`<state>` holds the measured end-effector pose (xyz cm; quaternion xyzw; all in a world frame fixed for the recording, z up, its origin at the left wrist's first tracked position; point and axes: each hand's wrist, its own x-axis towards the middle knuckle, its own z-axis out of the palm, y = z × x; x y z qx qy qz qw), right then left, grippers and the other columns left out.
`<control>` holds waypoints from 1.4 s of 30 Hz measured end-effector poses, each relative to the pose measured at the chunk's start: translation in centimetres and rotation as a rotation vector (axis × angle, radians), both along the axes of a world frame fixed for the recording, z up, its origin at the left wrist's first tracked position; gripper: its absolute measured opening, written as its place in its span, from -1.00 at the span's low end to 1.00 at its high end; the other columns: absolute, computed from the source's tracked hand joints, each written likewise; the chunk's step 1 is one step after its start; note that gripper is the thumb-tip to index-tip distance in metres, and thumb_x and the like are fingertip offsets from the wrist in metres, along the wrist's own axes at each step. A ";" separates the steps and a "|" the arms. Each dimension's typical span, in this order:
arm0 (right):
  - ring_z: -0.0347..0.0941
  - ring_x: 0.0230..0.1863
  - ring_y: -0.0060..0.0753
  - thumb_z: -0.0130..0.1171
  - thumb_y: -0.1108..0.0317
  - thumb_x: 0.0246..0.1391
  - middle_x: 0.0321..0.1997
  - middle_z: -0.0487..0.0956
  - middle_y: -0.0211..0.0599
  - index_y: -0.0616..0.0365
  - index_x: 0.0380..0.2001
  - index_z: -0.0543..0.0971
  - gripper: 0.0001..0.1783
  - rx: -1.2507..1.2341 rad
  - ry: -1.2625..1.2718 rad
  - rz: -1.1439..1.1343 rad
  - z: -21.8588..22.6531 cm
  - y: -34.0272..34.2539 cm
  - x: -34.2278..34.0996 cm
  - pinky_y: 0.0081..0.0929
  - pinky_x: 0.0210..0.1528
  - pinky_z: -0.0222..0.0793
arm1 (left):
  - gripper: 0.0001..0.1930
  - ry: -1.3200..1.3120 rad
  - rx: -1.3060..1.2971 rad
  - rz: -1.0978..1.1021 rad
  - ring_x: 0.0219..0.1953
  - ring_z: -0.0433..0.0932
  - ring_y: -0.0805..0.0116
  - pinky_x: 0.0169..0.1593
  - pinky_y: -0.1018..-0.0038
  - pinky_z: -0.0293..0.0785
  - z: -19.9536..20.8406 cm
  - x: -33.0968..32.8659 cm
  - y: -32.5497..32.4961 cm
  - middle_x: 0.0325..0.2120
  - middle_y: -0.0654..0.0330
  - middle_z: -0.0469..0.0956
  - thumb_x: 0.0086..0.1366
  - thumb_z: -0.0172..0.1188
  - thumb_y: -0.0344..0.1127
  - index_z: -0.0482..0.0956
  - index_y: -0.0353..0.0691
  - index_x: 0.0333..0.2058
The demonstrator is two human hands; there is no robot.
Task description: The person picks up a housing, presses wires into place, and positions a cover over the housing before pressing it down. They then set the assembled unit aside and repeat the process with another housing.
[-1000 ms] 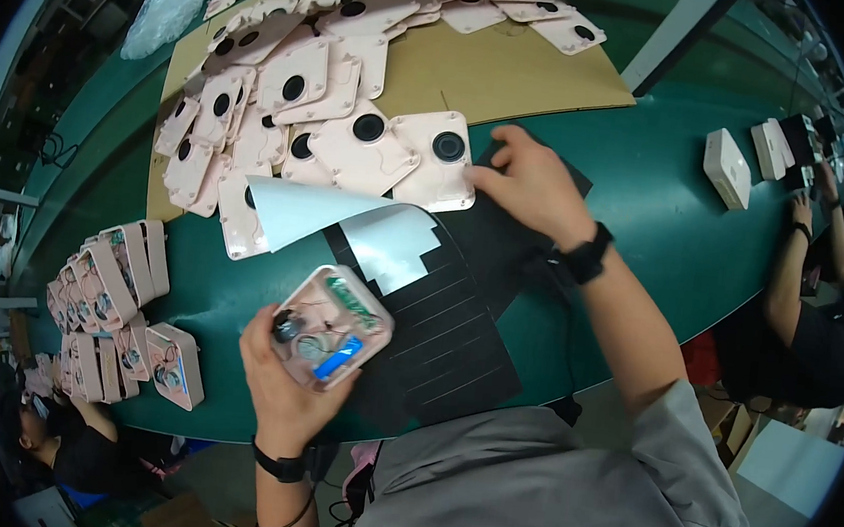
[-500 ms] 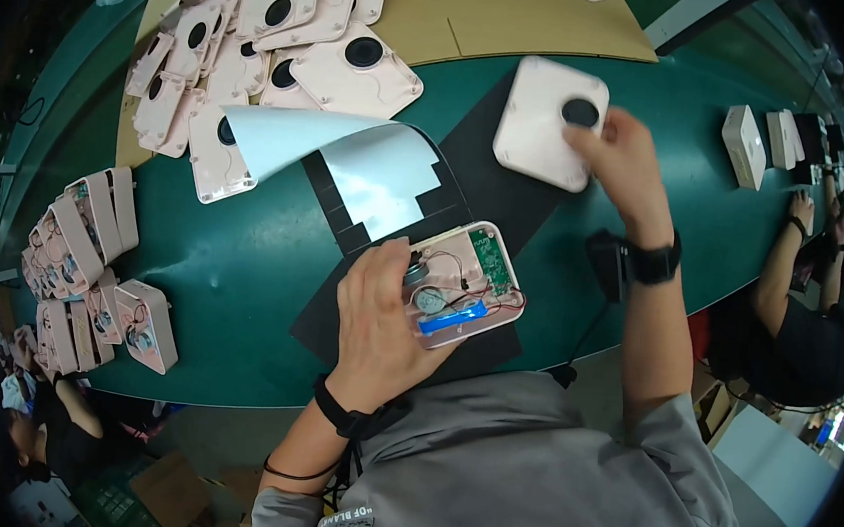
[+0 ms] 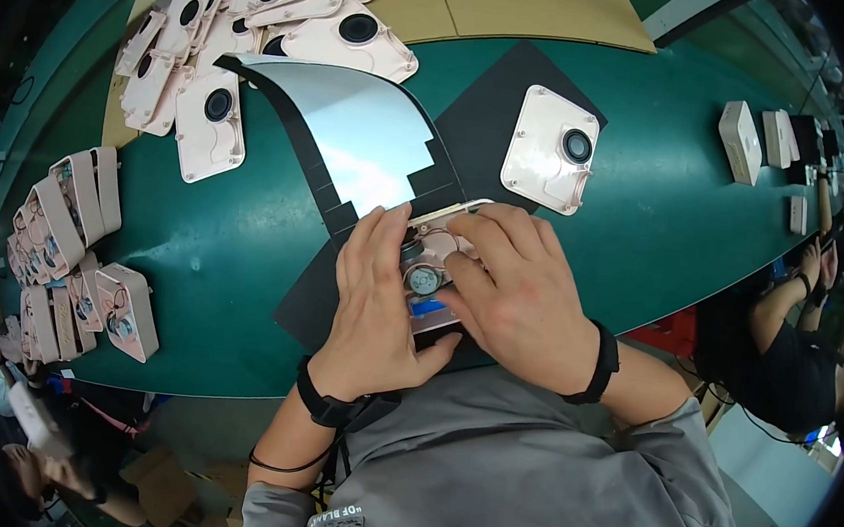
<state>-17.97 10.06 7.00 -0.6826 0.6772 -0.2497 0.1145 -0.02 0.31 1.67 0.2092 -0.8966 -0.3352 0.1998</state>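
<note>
A pale pink device housing (image 3: 425,314) lies in front of me, with a round silver part (image 3: 424,281), a blue battery (image 3: 428,306) and thin wires inside it. My left hand (image 3: 373,304) grips the housing along its left side. Over its right half is my right hand (image 3: 524,298), fingers curled down into the interior; what the fingertips pinch, if anything, is hidden, and so is the green circuit board's end. Beyond the right hand lies a pale pink cover (image 3: 538,143), inner side up, with a round black speaker (image 3: 577,146).
A black mat (image 3: 476,103) lies beneath, with a curled glossy sheet (image 3: 354,122) at its left. Several covers (image 3: 214,140) are piled far left on cardboard (image 3: 505,5). More housings (image 3: 127,313) stand left on the green table (image 3: 214,235). White boxes (image 3: 741,143) stand right. People sit at both sides.
My right hand has let go of the cover, which now lies inner side up on the mat, and has come over to the housing. My left hand stays on the housing.
</note>
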 end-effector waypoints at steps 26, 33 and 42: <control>0.43 0.26 0.03 0.47 0.43 -0.19 0.21 0.53 -0.18 0.23 -0.33 0.69 -0.73 -0.134 0.003 0.068 -1.6 -0.7 -1.8 -0.08 0.17 0.46 | -0.20 0.066 -0.036 0.180 0.33 0.31 -0.28 0.36 -0.08 0.17 -1.6 -1.2 1.2 0.30 -0.13 0.35 0.09 0.43 -0.54 0.24 -0.26 0.29; 0.44 0.24 0.04 0.49 0.43 -0.18 0.17 0.54 -0.13 0.24 -0.32 0.68 -0.71 -0.114 0.078 0.064 -3.1 -1.0 -1.6 -0.08 0.16 0.47 | -0.27 0.121 -0.023 0.178 0.37 0.28 -0.29 0.37 -0.13 0.15 -2.3 -1.2 1.3 0.33 -0.14 0.33 0.10 0.43 -0.54 0.29 -0.21 0.23; 0.39 0.33 0.14 0.51 0.34 -0.11 0.30 0.48 -0.06 0.23 -0.28 0.69 -0.69 -0.019 -0.264 0.025 -0.3 1.1 -4.9 -0.02 0.30 0.40 | -0.59 0.056 -0.099 0.124 0.45 0.19 -0.40 0.41 -0.19 0.10 -1.5 -1.2 1.3 0.38 -0.23 0.31 0.14 0.34 -0.59 0.55 -0.15 -0.02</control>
